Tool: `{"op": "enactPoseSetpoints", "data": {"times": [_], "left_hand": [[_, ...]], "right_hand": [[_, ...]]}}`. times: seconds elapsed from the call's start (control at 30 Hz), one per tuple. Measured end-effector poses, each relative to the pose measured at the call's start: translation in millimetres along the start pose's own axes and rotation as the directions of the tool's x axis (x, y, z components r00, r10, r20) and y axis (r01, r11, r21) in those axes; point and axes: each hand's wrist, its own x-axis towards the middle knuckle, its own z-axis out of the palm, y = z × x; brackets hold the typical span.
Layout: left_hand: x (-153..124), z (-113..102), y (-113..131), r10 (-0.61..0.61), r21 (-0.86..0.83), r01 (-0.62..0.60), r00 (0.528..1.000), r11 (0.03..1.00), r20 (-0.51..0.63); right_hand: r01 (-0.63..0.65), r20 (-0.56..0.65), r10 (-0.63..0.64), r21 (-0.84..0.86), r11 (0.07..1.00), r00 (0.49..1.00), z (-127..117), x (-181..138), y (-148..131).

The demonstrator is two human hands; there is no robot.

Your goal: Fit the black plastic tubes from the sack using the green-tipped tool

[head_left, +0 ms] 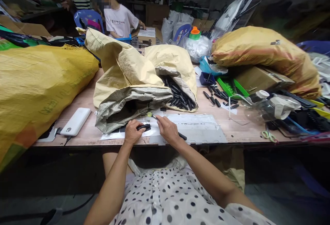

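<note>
My left hand (132,133) is closed around a small black tubular part (144,127), low over the front of the table. Just to its right, my right hand (167,128) grips a slim tool with a black handle (182,136) and a thin metal end (154,116). Near that metal end shows a small yellow-green round piece (150,114); whether it is fixed to the tool I cannot tell. A cream sack (123,63) gapes with its grey lining toward my hands, its inside dark. Black parts (180,96) spill from the mouth of a second cream sack (172,53) behind.
A white power bank (76,122) lies left, beside a large yellow sack (43,80). On the right are loose black parts (213,96), a green tray (232,87), a clear bottle (270,108), scissors (268,136) and another full sack (263,53). A co-worker (120,19) sits across.
</note>
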Motion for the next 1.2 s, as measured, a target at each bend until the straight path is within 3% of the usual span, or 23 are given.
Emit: {"op": "enactPoseSetpoints", "data": {"times": [0.17, 0.3, 0.5, 0.63, 0.73, 0.8, 0.87, 0.93, 1.03, 1.1, 1.2], "left_hand": [[-1.9, 2.2, 1.1, 0.031, 0.051, -0.03, 0.999, 0.998, -0.021], [-0.5, 1.7, 0.4, 0.033, 0.045, -0.032, 0.999, 0.998, -0.016], [-14.7, -10.8, 11.9, 0.053, -0.138, -0.057, 0.998, 0.989, -0.034], [-60.2, -7.6, 27.8, 0.151, -0.325, -0.102, 0.98, 0.94, 0.128], [-93.7, 9.8, 32.4, 0.257, -0.361, -0.125, 0.902, 0.924, 0.347], [-105.5, 24.4, 29.5, 0.127, -0.245, 0.007, 0.84, 0.97, 0.528], [-108.2, 37.8, 23.3, -0.094, -0.046, 0.16, 0.764, 0.986, 0.639], [-104.9, 48.0, 15.9, -0.271, 0.123, 0.257, 0.691, 0.959, 0.67], [-98.0, 57.3, 6.6, -0.426, 0.273, 0.331, 0.61, 0.903, 0.668], [-95.5, 60.4, 2.7, -0.479, 0.321, 0.358, 0.589, 0.877, 0.651], [-95.4, 60.4, 2.7, -0.488, 0.325, 0.366, 0.595, 0.872, 0.639]], "right_hand": [[-0.003, 0.028, 0.006, -0.112, 0.994, 1.0, 8.6, 30.8, 19.1], [-0.007, -0.016, 0.005, -0.134, 0.991, 1.0, 17.3, 33.1, 23.7], [0.009, -0.026, -0.013, -0.131, 0.991, 1.0, 19.5, 30.5, 22.9], [0.017, -0.017, -0.02, -0.126, 0.992, 1.0, 18.6, 30.7, 23.5], [0.029, -0.038, -0.034, -0.127, 0.991, 0.999, 20.4, 30.1, 24.6], [0.039, -0.059, -0.047, -0.13, 0.991, 0.997, 22.8, 29.8, 25.6], [0.051, -0.08, -0.062, -0.132, 0.99, 0.995, 25.3, 30.0, 26.6], [0.06, -0.095, -0.073, -0.131, 0.99, 0.993, 27.4, 30.4, 27.5], [0.062, -0.104, -0.076, -0.131, 0.989, 0.992, 28.9, 31.0, 28.2], [0.058, -0.104, -0.072, -0.131, 0.99, 0.992, 28.9, 31.2, 28.1], [0.058, -0.096, -0.07, -0.13, 0.99, 0.993, 28.0, 31.1, 27.7]]}}
